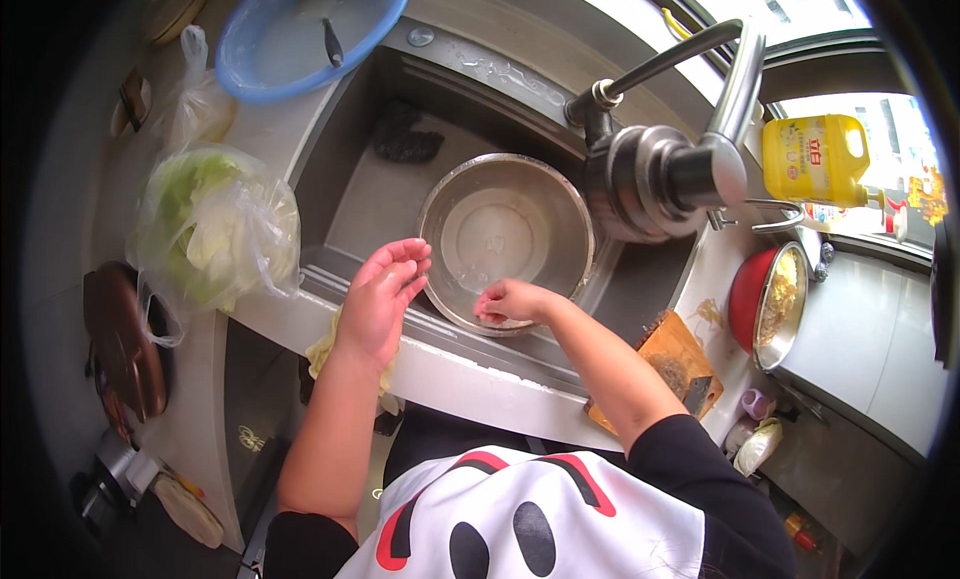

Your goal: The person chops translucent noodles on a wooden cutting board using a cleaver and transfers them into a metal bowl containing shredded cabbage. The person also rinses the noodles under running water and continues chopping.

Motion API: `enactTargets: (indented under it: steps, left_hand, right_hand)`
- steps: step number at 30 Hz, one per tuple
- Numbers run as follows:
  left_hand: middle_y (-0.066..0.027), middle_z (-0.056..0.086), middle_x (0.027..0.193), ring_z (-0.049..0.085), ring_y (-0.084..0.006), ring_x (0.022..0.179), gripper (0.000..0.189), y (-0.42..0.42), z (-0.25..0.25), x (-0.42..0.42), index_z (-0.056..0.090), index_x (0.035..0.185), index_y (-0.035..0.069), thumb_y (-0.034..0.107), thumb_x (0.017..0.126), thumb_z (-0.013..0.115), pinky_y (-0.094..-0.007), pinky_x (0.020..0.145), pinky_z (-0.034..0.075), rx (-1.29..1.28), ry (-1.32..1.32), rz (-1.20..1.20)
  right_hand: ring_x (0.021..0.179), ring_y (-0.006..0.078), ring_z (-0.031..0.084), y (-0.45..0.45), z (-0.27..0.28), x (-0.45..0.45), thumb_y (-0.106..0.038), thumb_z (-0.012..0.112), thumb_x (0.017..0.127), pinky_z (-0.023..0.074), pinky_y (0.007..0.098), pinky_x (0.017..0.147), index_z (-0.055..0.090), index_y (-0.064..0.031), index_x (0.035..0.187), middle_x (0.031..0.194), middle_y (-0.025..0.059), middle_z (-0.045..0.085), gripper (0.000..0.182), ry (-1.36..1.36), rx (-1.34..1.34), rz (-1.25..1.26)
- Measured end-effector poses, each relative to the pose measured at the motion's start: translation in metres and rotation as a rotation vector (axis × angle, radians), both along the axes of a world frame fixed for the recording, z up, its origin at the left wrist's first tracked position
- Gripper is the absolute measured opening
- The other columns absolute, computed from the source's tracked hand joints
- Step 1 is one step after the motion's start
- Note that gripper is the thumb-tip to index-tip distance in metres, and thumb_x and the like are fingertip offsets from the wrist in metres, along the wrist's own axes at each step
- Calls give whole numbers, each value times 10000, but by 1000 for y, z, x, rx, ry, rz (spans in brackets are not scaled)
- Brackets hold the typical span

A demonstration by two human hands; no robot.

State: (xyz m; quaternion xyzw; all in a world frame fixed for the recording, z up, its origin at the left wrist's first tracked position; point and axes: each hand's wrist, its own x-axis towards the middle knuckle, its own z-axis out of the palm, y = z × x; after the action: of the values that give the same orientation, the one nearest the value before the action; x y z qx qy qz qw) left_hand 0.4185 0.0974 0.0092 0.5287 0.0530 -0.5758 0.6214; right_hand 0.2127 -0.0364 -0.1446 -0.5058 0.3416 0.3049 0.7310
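Note:
In the sink sits a round stainless steel basin with some water in it. My right hand is over its near rim, fingers curled together and pointing down. No object shows in those fingers, though their undersides are hidden. My left hand is raised at the basin's left edge, empty, with its fingers loosely bent and apart. The steel kitchen sink surrounds the basin, and a dark, wet-looking bundle lies in its far left corner.
The faucet overhangs the sink's right side. Leafy vegetables in a plastic bag and a blue basin stand left. To the right are a cutting board with a knife, a red bowl of food and a yellow detergent jug.

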Motion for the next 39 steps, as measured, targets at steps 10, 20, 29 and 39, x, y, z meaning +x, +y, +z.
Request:
enactTargets:
  steps: [10,20,29,39]
  left_hand:
    - [-62,599,1150,550,-163,1078,257,1,24,-33,565,1166,35,95,929,486,-317,966,424,-17,-77,-9]
    - [-23,623,1080,566,-121,968,249,-8,26,-71,594,1153,65,101,912,542,-285,862,446,-78,-118,16]
    - [-29,571,1155,530,-144,1020,423,-15,-28,-58,526,1311,45,139,899,551,-333,922,417,105,-306,-46]
    - [-266,584,1210,602,-365,1087,487,-45,-144,-1,509,1230,-106,87,784,492,-439,854,493,729,-694,-549]
  right_hand:
    - [806,64,552,-24,185,-54,-150,521,999,477,214,779,643,-19,1029,884,-19,626,181,-115,-66,-220]
    - [805,78,568,-27,389,-180,-110,536,986,485,225,753,641,14,1019,892,17,630,167,-319,-287,-358]
    - [817,115,570,-4,355,-267,-92,543,956,475,256,740,644,1,1023,866,45,626,152,-206,-513,-299]
    - [1276,315,456,54,269,-289,-131,621,851,376,422,1065,621,-64,1195,1350,138,524,350,204,-1338,113]
